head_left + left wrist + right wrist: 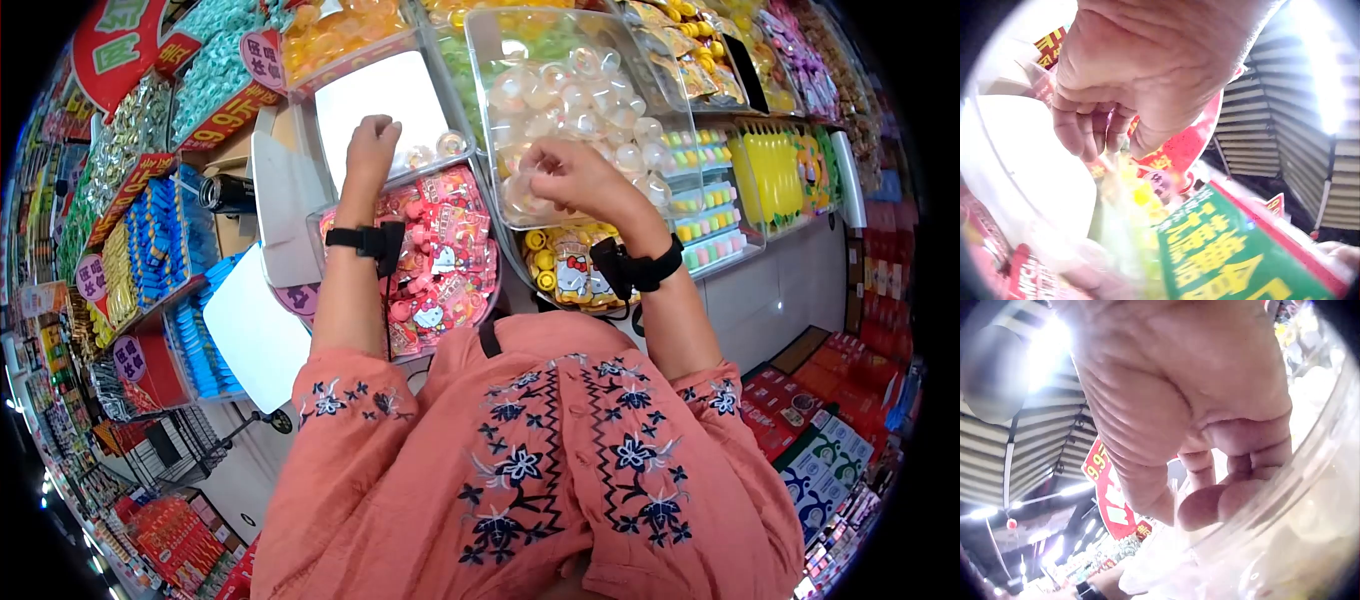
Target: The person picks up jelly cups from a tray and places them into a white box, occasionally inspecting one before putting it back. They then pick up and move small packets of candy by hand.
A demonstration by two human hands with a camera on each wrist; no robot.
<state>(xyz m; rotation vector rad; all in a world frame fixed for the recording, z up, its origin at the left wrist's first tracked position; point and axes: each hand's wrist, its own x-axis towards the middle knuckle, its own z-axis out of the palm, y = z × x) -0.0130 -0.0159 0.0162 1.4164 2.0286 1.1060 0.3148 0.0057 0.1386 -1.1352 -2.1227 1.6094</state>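
Note:
In the head view my left hand [372, 155] is above a bin with a white bottom [375, 100], where a few clear balls [450, 144] lie at the lower right corner. The left wrist view shows that hand [1147, 75] with loosely bent fingers and nothing visible in them. My right hand [580, 180] is over the near left part of a clear bin [515, 215] full of translucent balls [575, 95]. Its fingers [1241, 503] curl beside a clear rim in the right wrist view; whether they pinch something transparent cannot be made out.
Pink packets [440, 270] fill a bin below my left wrist, and yellow packets [575, 275] lie below the right one. Blue packets [160, 240] and a dark cup [228, 194] are at the left. Pastel items [710, 190] stand at the right, and a shopping cart [170, 445] is lower left.

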